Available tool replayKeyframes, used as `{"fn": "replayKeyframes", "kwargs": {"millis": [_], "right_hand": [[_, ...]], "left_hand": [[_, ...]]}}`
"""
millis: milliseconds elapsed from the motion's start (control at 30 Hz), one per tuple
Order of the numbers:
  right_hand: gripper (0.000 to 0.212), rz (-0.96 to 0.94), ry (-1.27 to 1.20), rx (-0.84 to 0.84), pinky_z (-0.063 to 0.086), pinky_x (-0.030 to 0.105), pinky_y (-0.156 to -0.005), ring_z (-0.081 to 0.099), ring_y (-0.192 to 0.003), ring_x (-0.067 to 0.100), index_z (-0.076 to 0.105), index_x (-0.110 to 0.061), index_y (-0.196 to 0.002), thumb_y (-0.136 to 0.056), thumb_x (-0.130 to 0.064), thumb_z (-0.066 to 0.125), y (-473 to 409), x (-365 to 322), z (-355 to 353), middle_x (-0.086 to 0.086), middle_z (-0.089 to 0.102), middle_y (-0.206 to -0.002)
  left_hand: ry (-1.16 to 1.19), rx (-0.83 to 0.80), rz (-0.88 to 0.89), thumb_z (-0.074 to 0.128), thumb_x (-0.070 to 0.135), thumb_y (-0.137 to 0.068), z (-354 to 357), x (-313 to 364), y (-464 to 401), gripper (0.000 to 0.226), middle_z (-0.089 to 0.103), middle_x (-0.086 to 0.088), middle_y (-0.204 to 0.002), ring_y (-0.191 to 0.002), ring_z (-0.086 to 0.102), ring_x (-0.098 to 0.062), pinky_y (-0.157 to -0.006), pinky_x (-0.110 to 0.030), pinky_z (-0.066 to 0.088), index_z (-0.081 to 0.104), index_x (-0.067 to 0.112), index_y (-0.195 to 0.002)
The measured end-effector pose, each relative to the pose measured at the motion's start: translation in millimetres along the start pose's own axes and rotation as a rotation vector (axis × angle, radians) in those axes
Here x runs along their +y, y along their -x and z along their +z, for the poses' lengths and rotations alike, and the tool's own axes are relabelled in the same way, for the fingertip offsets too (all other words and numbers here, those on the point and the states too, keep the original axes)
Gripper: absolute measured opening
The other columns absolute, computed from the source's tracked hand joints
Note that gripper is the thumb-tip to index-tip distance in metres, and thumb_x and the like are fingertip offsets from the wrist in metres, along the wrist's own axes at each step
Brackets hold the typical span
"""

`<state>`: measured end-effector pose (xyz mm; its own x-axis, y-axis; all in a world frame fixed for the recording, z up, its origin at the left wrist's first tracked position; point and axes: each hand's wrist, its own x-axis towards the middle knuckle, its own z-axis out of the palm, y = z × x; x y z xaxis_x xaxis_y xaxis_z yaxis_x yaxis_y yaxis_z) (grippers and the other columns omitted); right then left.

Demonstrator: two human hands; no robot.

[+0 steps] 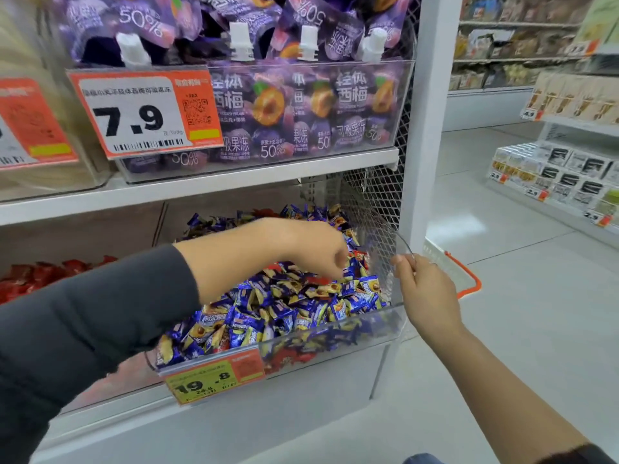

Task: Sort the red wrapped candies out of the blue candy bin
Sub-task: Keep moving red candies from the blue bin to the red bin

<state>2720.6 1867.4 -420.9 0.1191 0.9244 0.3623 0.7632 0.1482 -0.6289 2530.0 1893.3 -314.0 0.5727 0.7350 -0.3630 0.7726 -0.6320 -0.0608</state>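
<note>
A clear bin [361,324] on the lower shelf is heaped with blue wrapped candies [268,313]. A few red wrapped candies [360,256] show among them near the right side, and more red ones [288,358] show through the front wall. My left hand [311,246] reaches over the heap with fingers curled down onto the candies; whether it holds one is hidden. My right hand [425,289] pinches the top right corner of the bin's clear side wall.
A bin of red candies [37,279] sits to the left on the same shelf. Price tags [214,380] hang on the bin front. Purple jelly pouches [301,105] fill the shelf above. An orange-handled basket [465,276] stands on the floor at right, with aisle shelves [562,182] beyond.
</note>
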Motion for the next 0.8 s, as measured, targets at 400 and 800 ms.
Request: {"fn": "replayKeyframes", "kwargs": {"millis": [400,800], "right_hand": [[0.038,-0.022,0.005,-0.006,0.045,0.039,-0.07,0.058,-0.079,0.03,0.061,-0.009,-0.087,-0.101,-0.035,0.036,-1,2,0,0.01,0.063,-0.082],[0.038,-0.008,0.016,-0.04,0.041,0.035,-0.065,0.06,-0.082,0.03,0.061,-0.011,-0.09,-0.1,-0.038,0.036,1,1,-4,0.008,0.063,-0.083]], "left_hand": [[-0.383,0.067,-0.017,0.037,0.061,-0.092,41,9,-83,0.056,0.052,-0.007,-0.132,-0.117,0.049,-0.029,-0.084,-0.039,0.046,0.043,0.028,-0.138],[-0.282,0.266,-0.397,0.033,0.043,-0.099,42,-31,25,0.046,0.05,-0.011,-0.127,-0.103,0.058,-0.029,-0.066,-0.033,0.041,0.038,0.02,-0.139]]}}
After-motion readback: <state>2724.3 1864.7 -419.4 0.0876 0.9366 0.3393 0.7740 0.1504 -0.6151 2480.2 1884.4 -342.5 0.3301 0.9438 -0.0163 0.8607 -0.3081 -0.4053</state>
